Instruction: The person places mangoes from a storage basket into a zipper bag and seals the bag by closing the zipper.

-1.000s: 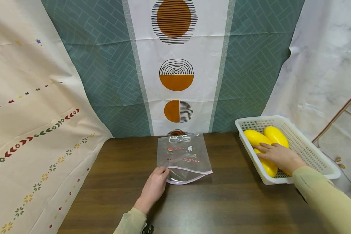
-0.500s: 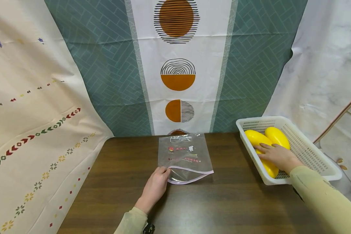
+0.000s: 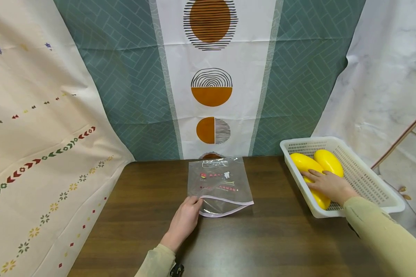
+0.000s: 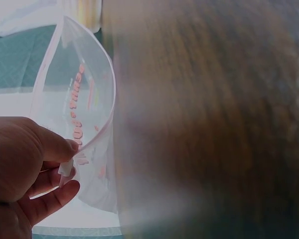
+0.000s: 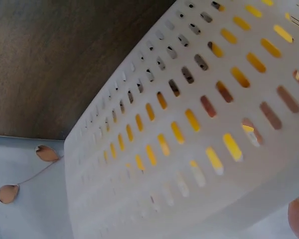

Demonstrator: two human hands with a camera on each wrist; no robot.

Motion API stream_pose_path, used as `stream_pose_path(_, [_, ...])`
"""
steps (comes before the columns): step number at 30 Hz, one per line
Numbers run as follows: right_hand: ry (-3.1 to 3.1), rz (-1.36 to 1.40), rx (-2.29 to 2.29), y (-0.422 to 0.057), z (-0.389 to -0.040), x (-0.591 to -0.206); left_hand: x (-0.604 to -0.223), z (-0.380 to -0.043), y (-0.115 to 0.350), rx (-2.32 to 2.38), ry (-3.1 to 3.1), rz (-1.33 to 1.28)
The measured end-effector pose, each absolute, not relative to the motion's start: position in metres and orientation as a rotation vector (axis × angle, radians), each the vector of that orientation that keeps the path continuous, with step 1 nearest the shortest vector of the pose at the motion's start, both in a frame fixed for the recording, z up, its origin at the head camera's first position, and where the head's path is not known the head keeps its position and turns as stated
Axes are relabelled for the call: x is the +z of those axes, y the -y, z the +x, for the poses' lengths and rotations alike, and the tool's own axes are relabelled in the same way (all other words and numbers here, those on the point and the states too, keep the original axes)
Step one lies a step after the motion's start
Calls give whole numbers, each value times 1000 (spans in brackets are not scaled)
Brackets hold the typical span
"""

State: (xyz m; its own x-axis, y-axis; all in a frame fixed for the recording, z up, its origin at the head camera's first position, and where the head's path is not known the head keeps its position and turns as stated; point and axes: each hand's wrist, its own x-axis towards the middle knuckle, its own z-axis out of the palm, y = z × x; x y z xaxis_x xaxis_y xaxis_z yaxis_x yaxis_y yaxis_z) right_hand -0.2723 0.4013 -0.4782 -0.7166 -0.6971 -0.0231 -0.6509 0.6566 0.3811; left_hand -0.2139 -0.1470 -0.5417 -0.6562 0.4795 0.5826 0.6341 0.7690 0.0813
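Observation:
In the head view, my left hand (image 3: 184, 218) pinches the left corner of a clear zip bag (image 3: 215, 181). The bag lies flat with its lilac zip edge parted toward me. The left wrist view shows thumb and fingertips (image 4: 67, 191) on that zip edge, its mouth gaping. My right hand (image 3: 328, 187) reaches into a white plastic basket (image 3: 367, 184), fingers spread over smooth yellow mango-like fruits (image 3: 329, 161). In the right wrist view the basket's slotted wall (image 5: 107, 199) hides most of that hand; yellow shows through the slots.
A dark wooden table (image 3: 228, 246) carries the bag and the basket, which stands at the right. Patterned cloths hang behind and at both sides. A thin wooden rack (image 3: 400, 134) appears at the far right.
The view has shifted very slightly. Both hands, the bag and the yellow fruits stay essentially where they were.

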Motion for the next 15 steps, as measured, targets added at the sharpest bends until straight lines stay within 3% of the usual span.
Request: stream_pose_path(15, [2552, 1242, -576, -410, -275, -485, -541, -214, 147, -357, 2413, -824])
